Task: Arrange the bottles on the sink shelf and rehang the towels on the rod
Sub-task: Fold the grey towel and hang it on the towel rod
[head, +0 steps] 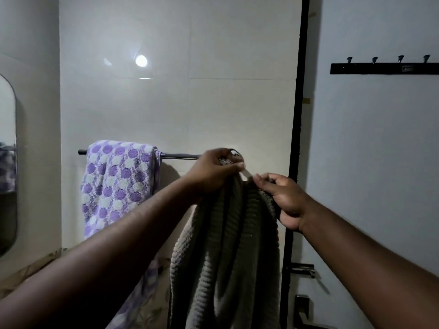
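Observation:
A chrome towel rod [180,155] runs across the tiled wall. Over its left half hangs a purple towel with white dots [116,184]. A grey ribbed towel [228,252] hangs down in front of the rod's right end, bunched at the top. My left hand [213,172] pinches the towel's top edge right by the rod's right mount. My right hand [282,200] grips the same edge a little lower and to the right. No bottles or sink shelf are in view.
A mirror [8,162] hangs on the left wall. A black door frame [297,138] stands right of the rod, with a door latch [303,270] low down. A black hook rack [384,67] is mounted high on the right door.

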A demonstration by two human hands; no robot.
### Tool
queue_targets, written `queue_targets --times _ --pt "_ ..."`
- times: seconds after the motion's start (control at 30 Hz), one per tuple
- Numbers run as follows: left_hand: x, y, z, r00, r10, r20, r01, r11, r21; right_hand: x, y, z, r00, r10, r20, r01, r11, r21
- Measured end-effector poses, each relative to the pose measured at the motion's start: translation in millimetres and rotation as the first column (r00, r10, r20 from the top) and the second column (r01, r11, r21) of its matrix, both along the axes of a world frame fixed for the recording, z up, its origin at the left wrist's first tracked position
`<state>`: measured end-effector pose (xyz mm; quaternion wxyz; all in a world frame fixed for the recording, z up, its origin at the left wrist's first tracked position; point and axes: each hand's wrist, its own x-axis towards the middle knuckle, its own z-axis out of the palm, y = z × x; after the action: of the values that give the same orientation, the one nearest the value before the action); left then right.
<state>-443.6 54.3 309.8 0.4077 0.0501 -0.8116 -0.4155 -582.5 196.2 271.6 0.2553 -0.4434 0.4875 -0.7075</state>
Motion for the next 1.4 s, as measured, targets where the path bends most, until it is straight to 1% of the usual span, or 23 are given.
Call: queue_targets --times 0.07,0.17,0.23,0.27,0.33,0.4,0.47,0.53,0.6,0.63,0.67,0.73,0.77,0.8,0.83,0.87,0.93,1.03,1.1,1.23,1.27,1.33,1.4 --pt "-10 10 -7 0.994 -0.068 0.086 0.070 0.997 -0.017 13 -9 12 1.000 -0.026 -0.009 0.026 0.999 -0.025" --pt "-12 11 -7 0.996 -0.029 0.089 0.034 0.998 -0.059 18 -12 27 0.999 -0.010 0.031 0.012 0.998 -0.066" --pt "-6 11 -3 0.990 -0.005 0.142 0.030 0.984 -0.176 14 -8 29 1.000 0.013 0.016 -0.012 0.998 -0.057" --pt "-4 9 -1 0.990 0.025 0.140 0.009 0.972 -0.236 12 -5 27 1.000 0.030 0.001 -0.030 0.999 -0.029" --pt "0 8 6 0.991 0.122 0.048 -0.103 0.953 -0.285 5 1 16 0.997 0.075 -0.011 -0.075 0.996 0.058" --pt "2 2 12 0.965 0.257 -0.046 -0.259 0.925 -0.279 -2 4 0 0.995 0.101 0.023 -0.104 0.985 0.135" --pt "5 -8 14 0.933 0.344 -0.107 -0.359 0.911 -0.202 -9 9 -12 0.995 0.095 0.024 -0.097 0.979 0.179" --pt "8 -21 14 0.896 0.422 -0.137 -0.437 0.892 -0.113 -15 12 -17 0.998 0.058 -0.007 -0.055 0.979 0.197" --pt "12 -30 11 0.860 0.495 -0.124 -0.508 0.855 -0.106 -20 13 -20 0.999 -0.025 -0.032 0.030 0.985 0.172" --pt "13 -31 10 0.867 0.489 -0.093 -0.498 0.857 -0.131 -22 12 -18 0.996 -0.077 -0.050 0.083 0.986 0.141" --pt "12 -28 7 0.904 0.425 -0.040 -0.426 0.891 -0.156 -21 10 -16 0.992 -0.111 -0.067 0.119 0.987 0.113" --pt "8 -12 1 0.982 0.129 0.141 -0.109 0.984 -0.143 -14 5 -7 0.989 -0.111 -0.094 0.119 0.990 0.081" --pt "4 -4 -3 0.974 -0.001 0.227 0.032 0.991 -0.133 -7 2 -2 0.988 -0.095 -0.121 0.105 0.991 0.080" --pt "-1 2 -7 0.957 -0.050 0.287 0.101 0.981 -0.167 -2 -1 4 0.985 -0.087 -0.148 0.099 0.992 0.079" --pt "-7 6 -9 0.952 -0.031 0.304 0.105 0.968 -0.228 3 -4 10 0.984 -0.082 -0.161 0.094 0.993 0.071" --pt "-10 7 -10 0.959 0.017 0.282 0.065 0.958 -0.279 5 -6 13 0.986 -0.080 -0.148 0.088 0.995 0.053" --pt "-12 4 -6 0.971 0.135 0.196 -0.070 0.949 -0.307 4 -5 18 0.994 -0.053 -0.094 0.054 0.998 0.014" --pt "-7 0 0 0.955 0.292 0.059 -0.269 0.930 -0.249 -2 2 11 0.995 0.008 -0.100 -0.002 0.998 0.063" --pt "-1 -3 4 0.921 0.389 -0.024 -0.387 0.904 -0.183 -7 6 -2 0.985 -0.035 -0.171 0.055 0.992 0.117" --pt "6 -12 6 0.832 0.540 -0.124 -0.553 0.827 -0.102 -18 5 -26 0.894 -0.225 -0.386 0.312 0.933 0.178" --pt "7 -12 4 0.814 0.568 -0.121 -0.579 0.810 -0.094 -19 3 -30 0.875 -0.275 -0.399 0.366 0.915 0.171" --pt "4 -13 -3 0.814 0.573 -0.093 -0.580 0.806 -0.113 -16 -3 -32 0.874 -0.366 -0.320 0.428 0.892 0.149" --pt "-4 -16 -10 0.888 0.459 -0.033 -0.459 0.877 -0.142 -8 -8 -24 0.916 -0.351 -0.194 0.380 0.914 0.139"
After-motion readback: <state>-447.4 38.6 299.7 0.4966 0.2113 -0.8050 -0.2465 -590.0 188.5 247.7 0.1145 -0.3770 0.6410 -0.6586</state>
